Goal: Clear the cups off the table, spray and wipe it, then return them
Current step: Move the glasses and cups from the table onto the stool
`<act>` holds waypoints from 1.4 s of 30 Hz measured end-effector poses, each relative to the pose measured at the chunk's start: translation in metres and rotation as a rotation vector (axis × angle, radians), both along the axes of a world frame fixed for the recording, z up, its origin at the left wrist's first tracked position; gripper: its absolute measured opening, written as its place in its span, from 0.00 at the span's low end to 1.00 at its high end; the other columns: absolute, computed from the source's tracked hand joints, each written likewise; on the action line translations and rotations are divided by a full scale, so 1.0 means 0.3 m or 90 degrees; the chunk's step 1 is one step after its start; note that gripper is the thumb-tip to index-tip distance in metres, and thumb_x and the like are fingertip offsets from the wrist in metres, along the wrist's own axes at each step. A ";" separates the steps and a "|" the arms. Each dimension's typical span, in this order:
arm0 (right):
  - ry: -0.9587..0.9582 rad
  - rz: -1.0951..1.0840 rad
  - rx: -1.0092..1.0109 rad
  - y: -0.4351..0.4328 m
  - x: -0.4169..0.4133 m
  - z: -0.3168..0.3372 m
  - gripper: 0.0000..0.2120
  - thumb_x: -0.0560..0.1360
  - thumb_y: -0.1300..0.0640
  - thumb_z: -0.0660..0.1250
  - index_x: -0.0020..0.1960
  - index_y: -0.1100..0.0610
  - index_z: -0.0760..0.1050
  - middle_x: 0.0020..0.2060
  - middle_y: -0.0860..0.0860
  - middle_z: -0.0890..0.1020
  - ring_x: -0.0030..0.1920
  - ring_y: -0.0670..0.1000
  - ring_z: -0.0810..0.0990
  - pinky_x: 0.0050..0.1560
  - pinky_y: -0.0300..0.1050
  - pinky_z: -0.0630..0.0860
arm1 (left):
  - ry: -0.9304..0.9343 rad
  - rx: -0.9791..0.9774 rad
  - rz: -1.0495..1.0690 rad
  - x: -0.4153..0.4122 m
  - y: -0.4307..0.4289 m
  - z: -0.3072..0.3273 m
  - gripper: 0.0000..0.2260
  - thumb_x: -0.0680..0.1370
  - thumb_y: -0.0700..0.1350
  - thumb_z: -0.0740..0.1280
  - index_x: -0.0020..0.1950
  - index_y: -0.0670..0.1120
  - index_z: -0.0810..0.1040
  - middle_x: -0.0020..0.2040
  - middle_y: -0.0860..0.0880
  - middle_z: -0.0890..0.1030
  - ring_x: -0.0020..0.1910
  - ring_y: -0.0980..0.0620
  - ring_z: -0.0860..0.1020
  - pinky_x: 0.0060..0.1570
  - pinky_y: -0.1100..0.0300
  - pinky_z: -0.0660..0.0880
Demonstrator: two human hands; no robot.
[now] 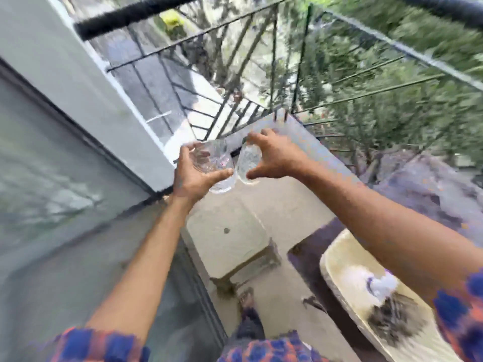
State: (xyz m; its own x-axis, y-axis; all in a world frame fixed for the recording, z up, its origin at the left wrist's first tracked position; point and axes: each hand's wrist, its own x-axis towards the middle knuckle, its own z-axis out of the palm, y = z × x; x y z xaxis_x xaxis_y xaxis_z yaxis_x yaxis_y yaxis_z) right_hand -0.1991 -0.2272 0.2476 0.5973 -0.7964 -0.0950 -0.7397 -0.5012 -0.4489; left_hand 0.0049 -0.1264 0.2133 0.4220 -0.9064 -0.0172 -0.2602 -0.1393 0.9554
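On the balcony, I hold a clear glass cup in each hand, arms stretched out ahead of me. My left hand (pixel 198 171) is curled round the left cup (pixel 218 165), thumb across its near side. My right hand (pixel 277 155) pinches the right cup (pixel 249 160) between the thumb below and the fingers above. The two cups sit side by side, just about touching. They are well apart from the desk and close to the grey concrete ledge (pixel 300 145) that edges the balcony. Motion blur keeps me from telling whether either cup rests on that ledge.

The cream-coloured desk (pixel 339 257) lies at lower right, under my right forearm, with its rounded rim toward the floor. On it are a white object with a purple mark (pixel 379 283) and a dark grey clump (pixel 394 317), both too smeared to name.

The floor (pixel 230 231) is pale tile with a small dark spot on it. One foot (pixel 247 299) shows near the bottom of the view.

A black metal railing (pixel 235 74) with slanted bars runs above the ledge and turns the corner to the right. Beyond it are green trees (pixel 405 74) and a paved area below.

A white wall (pixel 78 74) stands to my left, and a grey glass door (pixel 52 178) in a dark frame fills the left side. Blue-and-orange checked sleeves (pixel 99 346) are pushed up both arms.
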 end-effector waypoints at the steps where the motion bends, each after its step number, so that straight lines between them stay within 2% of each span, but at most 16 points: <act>1: 0.029 0.016 0.023 0.005 0.090 -0.067 0.42 0.62 0.41 0.79 0.71 0.51 0.69 0.61 0.58 0.74 0.59 0.62 0.78 0.54 0.48 0.75 | -0.002 0.031 0.029 0.066 0.018 -0.095 0.42 0.49 0.66 0.84 0.58 0.61 0.69 0.55 0.48 0.80 0.56 0.43 0.81 0.59 0.40 0.78; 3: 0.062 0.037 0.071 0.026 0.224 -0.209 0.40 0.62 0.45 0.79 0.71 0.49 0.69 0.60 0.57 0.73 0.57 0.60 0.78 0.47 0.43 0.71 | 0.007 0.104 0.094 0.160 0.068 -0.284 0.44 0.51 0.64 0.84 0.61 0.55 0.70 0.56 0.46 0.81 0.57 0.44 0.81 0.60 0.45 0.78; 6: 0.107 0.021 0.167 0.064 0.343 -0.447 0.39 0.63 0.46 0.80 0.70 0.45 0.68 0.61 0.54 0.70 0.56 0.59 0.78 0.47 0.44 0.71 | 0.041 0.207 0.142 0.205 0.164 -0.503 0.43 0.58 0.47 0.87 0.66 0.46 0.68 0.59 0.45 0.80 0.60 0.45 0.79 0.56 0.63 0.72; 7: 0.124 0.007 0.193 0.069 0.370 -0.526 0.38 0.63 0.46 0.80 0.69 0.45 0.68 0.61 0.54 0.70 0.56 0.59 0.79 0.48 0.46 0.72 | 0.051 0.237 0.151 0.219 0.186 -0.587 0.42 0.59 0.44 0.86 0.67 0.45 0.68 0.60 0.45 0.80 0.61 0.46 0.78 0.54 0.66 0.70; 9: 0.153 -0.013 0.217 0.081 0.412 -0.683 0.38 0.62 0.47 0.80 0.69 0.44 0.68 0.62 0.54 0.70 0.57 0.61 0.79 0.51 0.49 0.75 | 0.057 0.279 0.161 0.245 0.218 -0.746 0.43 0.59 0.42 0.86 0.68 0.44 0.68 0.61 0.44 0.79 0.61 0.46 0.78 0.55 0.64 0.70; 12: 0.181 -0.045 0.219 0.073 0.443 -0.864 0.40 0.61 0.48 0.82 0.70 0.44 0.68 0.64 0.54 0.70 0.59 0.60 0.77 0.53 0.51 0.76 | 0.034 0.322 0.159 0.271 0.228 -0.935 0.47 0.55 0.46 0.85 0.70 0.46 0.66 0.64 0.45 0.78 0.64 0.47 0.77 0.64 0.58 0.70; 15: 0.187 -0.039 0.202 0.045 0.459 -1.022 0.39 0.63 0.49 0.81 0.70 0.44 0.68 0.64 0.53 0.69 0.60 0.59 0.76 0.50 0.50 0.74 | 0.033 0.334 0.151 0.284 0.211 -1.077 0.46 0.58 0.40 0.85 0.71 0.45 0.65 0.66 0.47 0.76 0.66 0.50 0.75 0.64 0.64 0.66; 19: 0.175 -0.005 0.153 0.012 0.480 -1.169 0.36 0.65 0.50 0.77 0.70 0.43 0.67 0.64 0.51 0.68 0.63 0.57 0.72 0.46 0.48 0.69 | -0.006 0.307 0.141 0.297 0.183 -1.189 0.44 0.59 0.43 0.86 0.69 0.47 0.66 0.65 0.51 0.76 0.63 0.54 0.74 0.61 0.68 0.65; 24: 0.173 0.007 0.104 0.002 0.506 -1.233 0.36 0.64 0.48 0.76 0.69 0.42 0.67 0.62 0.51 0.68 0.62 0.58 0.70 0.44 0.47 0.68 | -0.039 0.290 0.151 0.294 0.162 -1.234 0.45 0.59 0.47 0.86 0.69 0.50 0.66 0.65 0.55 0.75 0.63 0.57 0.73 0.60 0.66 0.66; 29: 0.219 0.024 0.132 -0.006 0.506 -1.221 0.39 0.66 0.50 0.76 0.73 0.40 0.63 0.66 0.51 0.67 0.65 0.57 0.69 0.44 0.46 0.67 | -0.088 0.291 0.129 0.292 0.161 -1.231 0.46 0.60 0.44 0.85 0.72 0.46 0.65 0.69 0.47 0.74 0.68 0.47 0.73 0.63 0.65 0.65; 31: 0.224 0.027 0.149 -0.010 0.503 -1.211 0.41 0.66 0.49 0.77 0.74 0.40 0.62 0.68 0.50 0.67 0.66 0.57 0.70 0.45 0.47 0.68 | -0.101 0.307 0.117 0.295 0.162 -1.215 0.46 0.62 0.44 0.85 0.73 0.46 0.63 0.71 0.47 0.72 0.69 0.46 0.71 0.62 0.66 0.64; 35: 0.201 -0.015 0.212 -0.016 0.495 -1.150 0.44 0.65 0.42 0.79 0.75 0.41 0.61 0.69 0.51 0.67 0.65 0.59 0.73 0.53 0.53 0.76 | -0.119 0.324 0.090 0.314 0.160 -1.141 0.50 0.61 0.51 0.85 0.76 0.50 0.60 0.73 0.47 0.69 0.72 0.49 0.68 0.69 0.57 0.66; 37: 0.182 -0.055 0.229 -0.025 0.481 -1.086 0.38 0.68 0.40 0.75 0.74 0.43 0.64 0.68 0.52 0.69 0.64 0.59 0.75 0.56 0.55 0.77 | -0.134 0.328 0.098 0.320 0.150 -1.075 0.44 0.63 0.58 0.82 0.74 0.51 0.65 0.70 0.48 0.72 0.68 0.50 0.70 0.67 0.55 0.67; 39: 0.153 -0.107 0.229 -0.038 0.447 -0.999 0.31 0.72 0.40 0.72 0.72 0.46 0.69 0.67 0.52 0.70 0.63 0.58 0.77 0.57 0.55 0.77 | -0.172 0.280 0.106 0.311 0.130 -0.989 0.29 0.68 0.62 0.74 0.63 0.48 0.77 0.60 0.46 0.78 0.61 0.46 0.76 0.59 0.55 0.70; 41: 0.125 -0.149 0.219 -0.057 0.401 -0.900 0.25 0.74 0.41 0.70 0.69 0.48 0.73 0.67 0.51 0.72 0.62 0.57 0.77 0.57 0.52 0.76 | -0.210 0.229 0.104 0.303 0.102 -0.897 0.16 0.73 0.58 0.69 0.51 0.48 0.82 0.51 0.46 0.83 0.53 0.43 0.80 0.51 0.56 0.71; 42: 0.117 -0.162 0.211 -0.069 0.369 -0.844 0.22 0.74 0.42 0.70 0.66 0.48 0.75 0.65 0.51 0.74 0.61 0.56 0.78 0.56 0.50 0.75 | -0.205 0.222 0.097 0.293 0.086 -0.840 0.13 0.74 0.57 0.68 0.48 0.48 0.83 0.48 0.47 0.85 0.50 0.44 0.82 0.49 0.57 0.73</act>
State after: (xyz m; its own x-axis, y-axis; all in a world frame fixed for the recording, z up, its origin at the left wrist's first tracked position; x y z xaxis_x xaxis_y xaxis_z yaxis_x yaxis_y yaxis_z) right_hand -0.0885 -0.2478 -0.0055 0.3359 -0.8247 -0.4550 -0.9030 -0.1446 -0.4046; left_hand 0.0927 -0.1006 -0.0385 0.5825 -0.7977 -0.1559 -0.4862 -0.4956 0.7197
